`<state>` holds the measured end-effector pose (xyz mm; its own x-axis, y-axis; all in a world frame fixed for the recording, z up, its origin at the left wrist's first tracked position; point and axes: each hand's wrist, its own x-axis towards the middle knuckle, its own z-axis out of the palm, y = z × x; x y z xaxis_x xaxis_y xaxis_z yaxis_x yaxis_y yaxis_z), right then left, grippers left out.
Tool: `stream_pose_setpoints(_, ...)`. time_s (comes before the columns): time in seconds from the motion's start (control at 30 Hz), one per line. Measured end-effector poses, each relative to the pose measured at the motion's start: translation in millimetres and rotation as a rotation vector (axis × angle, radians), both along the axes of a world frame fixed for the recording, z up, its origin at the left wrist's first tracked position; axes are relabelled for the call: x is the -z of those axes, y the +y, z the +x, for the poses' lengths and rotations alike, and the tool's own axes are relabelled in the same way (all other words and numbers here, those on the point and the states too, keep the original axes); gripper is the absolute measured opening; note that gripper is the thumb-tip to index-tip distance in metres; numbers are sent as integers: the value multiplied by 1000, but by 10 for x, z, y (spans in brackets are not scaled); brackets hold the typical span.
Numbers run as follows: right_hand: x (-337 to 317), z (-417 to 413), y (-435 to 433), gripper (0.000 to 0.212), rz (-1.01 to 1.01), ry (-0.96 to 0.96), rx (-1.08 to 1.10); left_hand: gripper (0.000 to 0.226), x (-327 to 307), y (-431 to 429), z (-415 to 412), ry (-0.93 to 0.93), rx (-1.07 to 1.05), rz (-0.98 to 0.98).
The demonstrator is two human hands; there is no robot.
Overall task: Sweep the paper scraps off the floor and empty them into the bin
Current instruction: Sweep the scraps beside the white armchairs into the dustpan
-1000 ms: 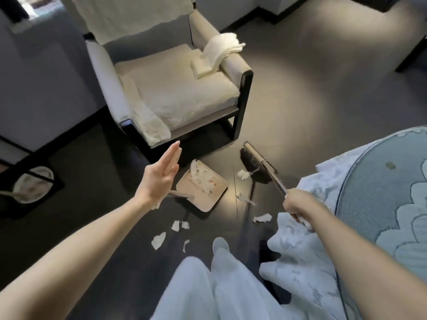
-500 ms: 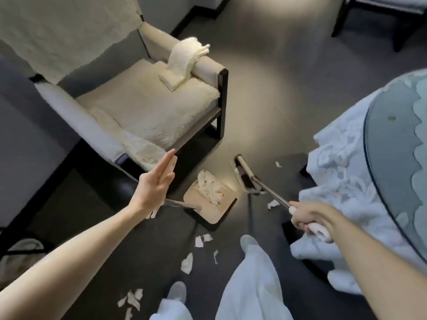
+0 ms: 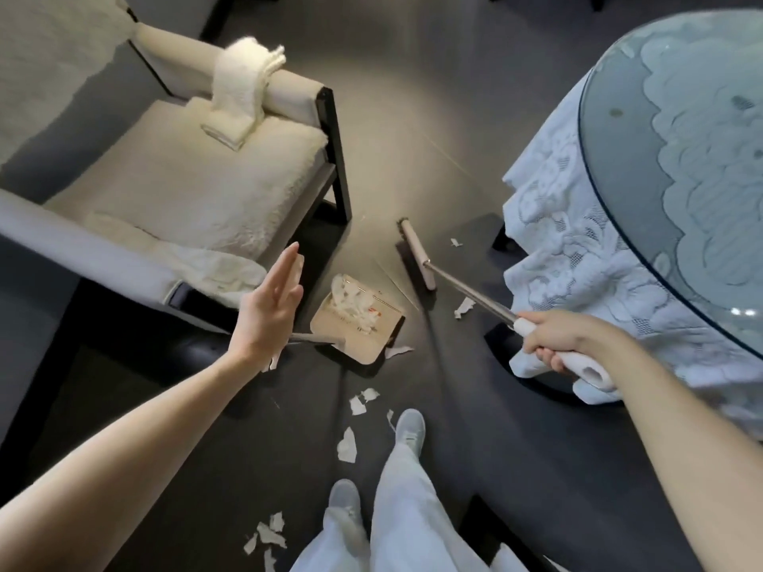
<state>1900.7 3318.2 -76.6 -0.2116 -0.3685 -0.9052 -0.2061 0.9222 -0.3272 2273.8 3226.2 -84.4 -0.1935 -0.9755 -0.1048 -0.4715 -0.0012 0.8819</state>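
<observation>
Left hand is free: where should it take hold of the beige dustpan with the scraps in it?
Take the thin grey handle rising from the near-left corner of the flat beige dustpan, coming from the left, where the open left hand is. The rod suits curled fingers; the tray itself is loaded with white paper scraps.

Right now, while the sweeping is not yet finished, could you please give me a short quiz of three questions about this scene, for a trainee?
1. True or false: the dustpan already holds paper scraps.
2. What does the right hand grip? A the broom; B the dustpan; C a paper scrap.
3. Which hand has straight fingers and grips nothing?
Key: 1 true; 2 A; 3 the left hand.
</observation>
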Motion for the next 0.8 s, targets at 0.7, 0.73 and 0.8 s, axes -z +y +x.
stream_pose_setpoints(0.7,971,-190,-196,73,112,211,-203,64,142,-655,-370,-33,-69,4)
stream_pose_setpoints(0.73,931,-121,-86,77,134,186,-173,63,131,-611,-294,-30,-56,2)
stream_pose_setpoints(0.8,866,69,158,82,161,171,-144,64,91,-468,-109,-26,-17,1)
